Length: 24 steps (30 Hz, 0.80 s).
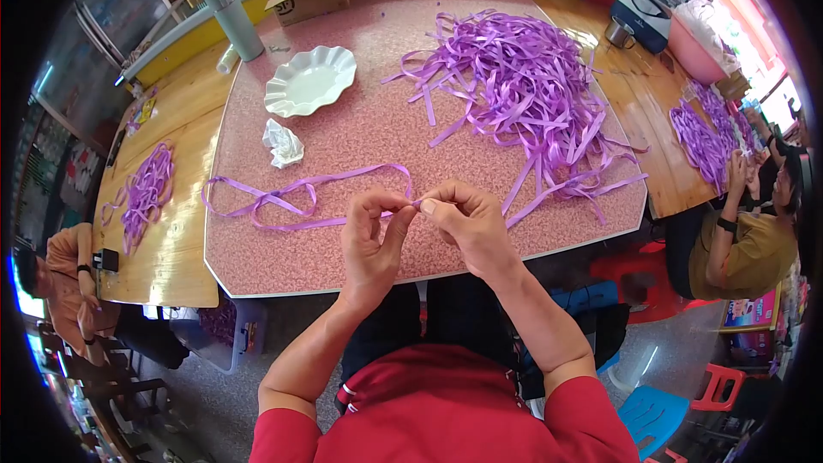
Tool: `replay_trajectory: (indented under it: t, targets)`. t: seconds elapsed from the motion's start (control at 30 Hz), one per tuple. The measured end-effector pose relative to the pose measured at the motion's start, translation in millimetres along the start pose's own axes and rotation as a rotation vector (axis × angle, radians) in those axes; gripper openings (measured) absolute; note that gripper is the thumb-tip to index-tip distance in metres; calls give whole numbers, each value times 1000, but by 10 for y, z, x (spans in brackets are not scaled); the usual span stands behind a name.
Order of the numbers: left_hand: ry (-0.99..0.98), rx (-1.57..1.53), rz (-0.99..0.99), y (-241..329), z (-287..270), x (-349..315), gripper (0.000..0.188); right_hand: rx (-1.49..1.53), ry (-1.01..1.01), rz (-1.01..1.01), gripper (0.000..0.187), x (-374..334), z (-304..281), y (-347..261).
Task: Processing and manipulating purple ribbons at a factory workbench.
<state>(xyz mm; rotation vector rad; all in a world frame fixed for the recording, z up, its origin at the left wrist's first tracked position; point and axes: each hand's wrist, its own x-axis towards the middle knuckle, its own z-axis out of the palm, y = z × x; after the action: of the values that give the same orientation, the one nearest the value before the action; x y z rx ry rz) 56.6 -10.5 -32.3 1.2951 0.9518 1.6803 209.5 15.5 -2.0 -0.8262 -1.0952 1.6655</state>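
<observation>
We pinch a narrow, glossy purple ribbon (273, 195) in our left hand (375, 236) and right hand (470, 227), over the near side of the pink speckled tabletop (360, 141), its loops lying left; tangled purple ribbon heap (527, 77) far right.

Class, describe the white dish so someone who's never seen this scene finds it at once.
Find the pink speckled tabletop, then look left of its big purple ribbon heap. Just beyond the crumpled white wad sits the dish, set apart by its wavy rim.
</observation>
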Motion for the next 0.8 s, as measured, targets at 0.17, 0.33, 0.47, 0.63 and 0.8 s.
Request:
replay_trajectory:
  t: [0.17,0.33,0.47,0.63,0.8]
  targets:
    - [-150,543,407,145,-64,122,26,249,-6,182,10,-37,-13,-29]
    - [-213,770,678,161,-174,201,32,317,-32,260,12,-33,-42,-57]
    - [-214,898,719,187,-151,218,32,237,-24,245,12,-12,-51,-52]
    - [-174,754,534,155,-97,188,27,238,-40,248,13,-8,-31,-84]
    - [-190,501,276,179,-79,169,18,-126,-72,-79,17,10,-94,-17]
